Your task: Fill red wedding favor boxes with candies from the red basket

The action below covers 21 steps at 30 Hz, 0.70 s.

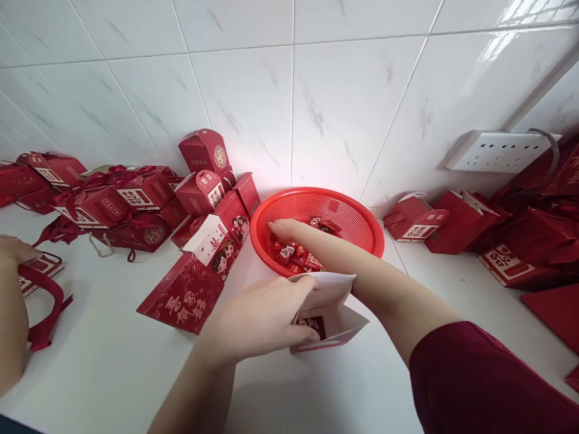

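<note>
My left hand (pixel 260 316) grips the near-left side of an open red candy box (pixel 332 340), thumb inside and fingers along its raised flap. The box has a white lining, and a dark red wrapped sweet (pixel 318 325) lies in it near my thumb. My right hand (pixel 284 229) reaches into the round red plastic basket (pixel 377 247) behind the box, at its left side. Several red-wrapped sweets (pixel 286 253) lie there beneath the hand. The fingertips point down and are mostly hidden, so whether they grip a sweet does not show.
Red candy boxes (pixel 181 295) stand left of the basket. Ribboned boxes (pixel 145 235) are piled farther left, near another person's hand (pixel 15 250) and a dark red ribbon (pixel 56 295). More red boxes (pixel 414 220) line the right, below a white power strip (pixel 497 150) by the tiled wall.
</note>
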Each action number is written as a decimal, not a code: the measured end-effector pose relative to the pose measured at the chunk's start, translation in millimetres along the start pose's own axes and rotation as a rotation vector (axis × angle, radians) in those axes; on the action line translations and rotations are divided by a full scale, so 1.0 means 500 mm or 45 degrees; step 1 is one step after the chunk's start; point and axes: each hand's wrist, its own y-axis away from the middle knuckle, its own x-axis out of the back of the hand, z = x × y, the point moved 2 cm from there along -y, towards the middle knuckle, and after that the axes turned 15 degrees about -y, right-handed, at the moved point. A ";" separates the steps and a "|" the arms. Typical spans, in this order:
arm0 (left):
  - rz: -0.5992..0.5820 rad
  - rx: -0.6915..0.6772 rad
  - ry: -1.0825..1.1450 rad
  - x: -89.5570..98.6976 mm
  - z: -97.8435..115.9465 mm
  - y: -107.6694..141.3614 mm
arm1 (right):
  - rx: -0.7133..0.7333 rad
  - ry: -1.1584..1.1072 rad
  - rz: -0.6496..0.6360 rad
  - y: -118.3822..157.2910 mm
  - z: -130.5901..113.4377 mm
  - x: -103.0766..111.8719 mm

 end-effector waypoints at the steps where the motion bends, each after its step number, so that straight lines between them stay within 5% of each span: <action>1: 0.001 0.010 0.004 0.001 -0.003 0.001 | -0.028 0.043 -0.021 0.004 0.002 0.000; 6: 0.049 -0.094 0.074 0.007 0.003 -0.002 | -0.188 0.329 -0.155 0.000 -0.001 0.027; 10: 0.120 -0.163 0.048 0.006 0.010 -0.023 | -0.158 0.390 -0.056 0.022 -0.027 0.093; 14: 0.265 -0.134 -0.112 0.002 0.016 -0.054 | -0.052 0.339 0.262 0.142 -0.076 0.169; 16: 0.409 -0.113 -0.157 0.002 0.023 -0.065 | 0.017 0.085 0.467 0.228 -0.102 0.188; 18: 0.603 -0.060 -0.071 0.004 0.028 -0.071 | 0.061 -0.319 0.537 0.307 -0.125 0.187; 21: 0.904 0.059 0.257 0.005 0.029 -0.076 | 0.121 -0.539 0.509 0.390 -0.159 0.161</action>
